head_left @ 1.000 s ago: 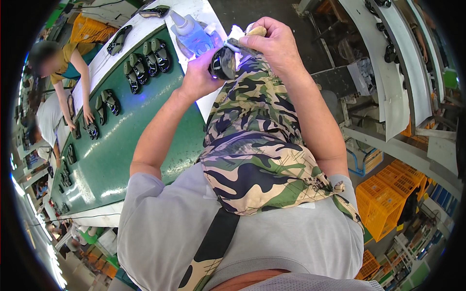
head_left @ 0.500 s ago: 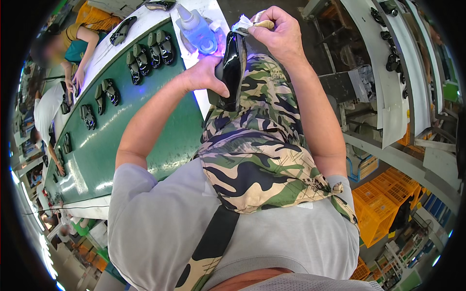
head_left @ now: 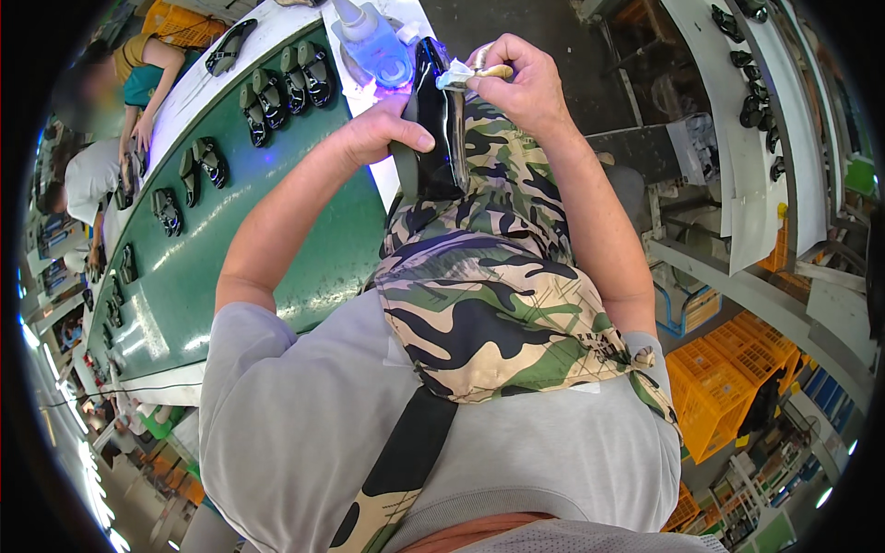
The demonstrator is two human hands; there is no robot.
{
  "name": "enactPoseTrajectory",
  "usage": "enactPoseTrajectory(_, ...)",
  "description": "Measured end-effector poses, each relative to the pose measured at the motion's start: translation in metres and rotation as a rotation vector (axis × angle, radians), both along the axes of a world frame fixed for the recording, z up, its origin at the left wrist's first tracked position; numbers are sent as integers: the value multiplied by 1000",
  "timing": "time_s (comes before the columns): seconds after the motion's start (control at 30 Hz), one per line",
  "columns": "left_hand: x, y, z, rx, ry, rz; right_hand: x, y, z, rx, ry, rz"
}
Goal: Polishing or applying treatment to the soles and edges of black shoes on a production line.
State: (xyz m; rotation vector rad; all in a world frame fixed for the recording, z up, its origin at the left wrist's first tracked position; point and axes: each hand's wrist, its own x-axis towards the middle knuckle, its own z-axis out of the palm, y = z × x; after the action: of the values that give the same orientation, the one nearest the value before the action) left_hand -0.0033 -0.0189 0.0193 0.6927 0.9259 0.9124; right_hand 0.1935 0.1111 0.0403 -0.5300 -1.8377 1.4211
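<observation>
My left hand (head_left: 380,132) is closed around a glossy black shoe (head_left: 442,134), thumb pressed on its near left side. The shoe points away from me, resting close over my camouflage apron (head_left: 498,286). Between thumb and fingers, my right hand (head_left: 527,90) pinches a small tool (head_left: 455,76) with a wooden-looking handle and a whitish head. That head lies against the shoe's right side near the far end; its exact kind is unclear. Just left of the shoe stands a translucent squeeze bottle (head_left: 374,48) with a pointed nozzle, lit bluish-purple.
On the left, a green conveyor belt (head_left: 267,212) carries several black shoes (head_left: 313,74), mostly in pairs. A white ledge (head_left: 198,106) borders it, with co-workers (head_left: 138,69) beyond. Orange crates (head_left: 710,396) are stacked at lower right, below shelves (head_left: 705,55) with more shoes.
My right hand has brought the tool from the shoe's far tip toward me along its right side. The shoe has turned slightly in my left hand. A co-worker at far left has shifted.
</observation>
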Motion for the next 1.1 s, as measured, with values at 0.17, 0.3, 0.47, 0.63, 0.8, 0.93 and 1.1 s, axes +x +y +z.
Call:
enactPoseTrajectory(0.17,2,-1,6,-26,-66,65,5,-6,-13,-115,4,48)
enactPoseTrajectory(0.3,-6,1,-11,-29,-102,142,14,-14,-8,-241,-74,145)
enactPoseTrajectory(0.47,-3,5,-10,-30,-114,167,30,-14,-10,-221,-114,170)
enactPoseTrajectory(0.63,4,8,-14,-13,-175,232,47,-13,-7,-220,-140,219)
enactPoseTrajectory(0.8,9,8,-30,-6,-235,318,60,-9,-24,-370,74,90)
enactPoseTrajectory(0.93,21,9,-31,92,-390,396,60,-10,-37,-517,155,-63)
enactPoseTrajectory(1.1,34,13,-34,79,-461,488,60,-20,-47,-669,270,-168)
